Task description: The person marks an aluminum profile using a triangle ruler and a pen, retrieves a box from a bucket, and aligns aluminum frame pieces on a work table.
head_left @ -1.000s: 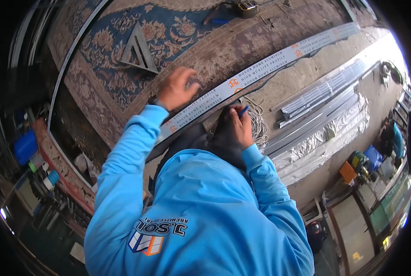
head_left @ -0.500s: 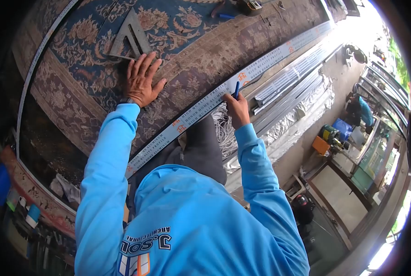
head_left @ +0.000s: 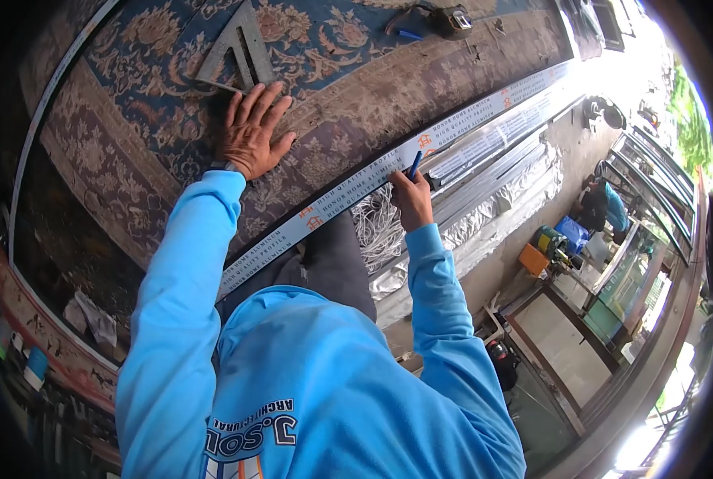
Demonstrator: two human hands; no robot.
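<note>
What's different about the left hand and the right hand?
The left hand is spread out, palm down, but the right hand is curled around a blue pen. The left hand is by the metal triangle, while the right hand is at the long printed bar. Both poke out of light blue sleeves.

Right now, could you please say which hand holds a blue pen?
The right hand grips the blue pen; the left hand lies open on the carpet.
</note>
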